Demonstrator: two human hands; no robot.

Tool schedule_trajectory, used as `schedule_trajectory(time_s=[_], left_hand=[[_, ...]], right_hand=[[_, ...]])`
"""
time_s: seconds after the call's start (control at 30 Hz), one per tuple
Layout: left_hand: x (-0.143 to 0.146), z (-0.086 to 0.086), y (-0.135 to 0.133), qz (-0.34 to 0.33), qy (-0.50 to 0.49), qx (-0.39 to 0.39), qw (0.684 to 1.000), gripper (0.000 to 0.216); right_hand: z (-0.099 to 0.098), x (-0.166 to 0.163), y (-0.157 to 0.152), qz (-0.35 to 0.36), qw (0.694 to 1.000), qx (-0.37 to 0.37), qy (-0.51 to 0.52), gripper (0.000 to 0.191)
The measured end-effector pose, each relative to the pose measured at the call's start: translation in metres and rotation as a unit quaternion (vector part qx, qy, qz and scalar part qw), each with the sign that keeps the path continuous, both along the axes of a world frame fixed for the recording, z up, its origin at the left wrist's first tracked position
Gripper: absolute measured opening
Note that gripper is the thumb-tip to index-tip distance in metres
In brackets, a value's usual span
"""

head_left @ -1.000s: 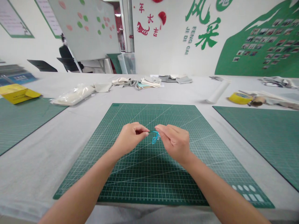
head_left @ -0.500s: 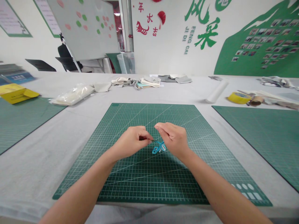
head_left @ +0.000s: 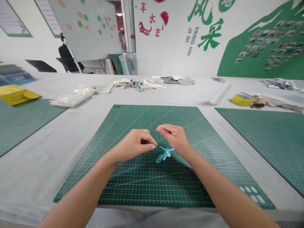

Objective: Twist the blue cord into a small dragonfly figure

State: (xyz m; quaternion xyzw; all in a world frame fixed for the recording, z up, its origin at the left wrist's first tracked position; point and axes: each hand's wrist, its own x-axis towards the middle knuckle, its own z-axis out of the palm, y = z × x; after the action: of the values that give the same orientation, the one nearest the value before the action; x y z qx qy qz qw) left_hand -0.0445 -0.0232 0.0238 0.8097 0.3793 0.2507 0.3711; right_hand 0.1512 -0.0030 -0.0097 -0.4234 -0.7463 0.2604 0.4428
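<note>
My left hand [head_left: 136,144] is closed, with thumb and fingertips pinching the thin dark end of a blue looped ornament [head_left: 163,154]. White beads or pearls run along parts of this ornament, and it looks a little like a butterfly. It hangs over the green cutting mat [head_left: 133,186] from my left fingertips. Up and to the right, my right hand [head_left: 174,137] has its thumb pressed to its fingers. Anything in that pinch is too small to make out. The ornament's right end comes close to my right palm; whether they touch, I cannot tell.
More cutting mats lie to the left [head_left: 26,126] and right [head_left: 268,136]. Along the table's far side are a plastic bag [head_left: 74,96], cloth scraps [head_left: 152,83], a white roll [head_left: 220,93] and yellow tape [head_left: 242,99]. A yellow packet [head_left: 17,95] sits at left.
The blue ornament has swung slightly down and right, and more of it shows. My right hand has shifted a little left; my left hand is nearly still, its pinch kept.
</note>
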Motion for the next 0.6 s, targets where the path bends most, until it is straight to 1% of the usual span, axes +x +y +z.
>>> schedule_trajectory(time_s=[0.13,0.27,0.33,0.43,0.6], left_hand=[[0.0,0.003,-0.002,0.038,-0.062,-0.029,0.997,0.009],[-0.002,-0.001,0.002,0.108,-0.125,-0.058,0.985,0.01],[-0.002,-0.003,0.005,0.144,-0.155,-0.058,0.976,0.014],[-0.003,-0.006,0.01,0.192,-0.194,-0.054,0.96,0.016],[-0.007,-0.007,0.016,0.255,-0.236,-0.112,0.931,0.021]], right_hand=[[-0.003,0.0,0.005,0.02,0.994,-0.088,0.068,0.02],[-0.008,-0.006,0.006,0.03,0.965,-0.211,0.15,0.017],[-0.01,-0.01,0.005,0.023,0.954,-0.247,0.167,0.015],[-0.011,-0.013,0.002,0.03,0.955,-0.252,0.156,0.017],[-0.008,-0.016,-0.008,0.038,0.981,-0.18,0.065,0.02]])
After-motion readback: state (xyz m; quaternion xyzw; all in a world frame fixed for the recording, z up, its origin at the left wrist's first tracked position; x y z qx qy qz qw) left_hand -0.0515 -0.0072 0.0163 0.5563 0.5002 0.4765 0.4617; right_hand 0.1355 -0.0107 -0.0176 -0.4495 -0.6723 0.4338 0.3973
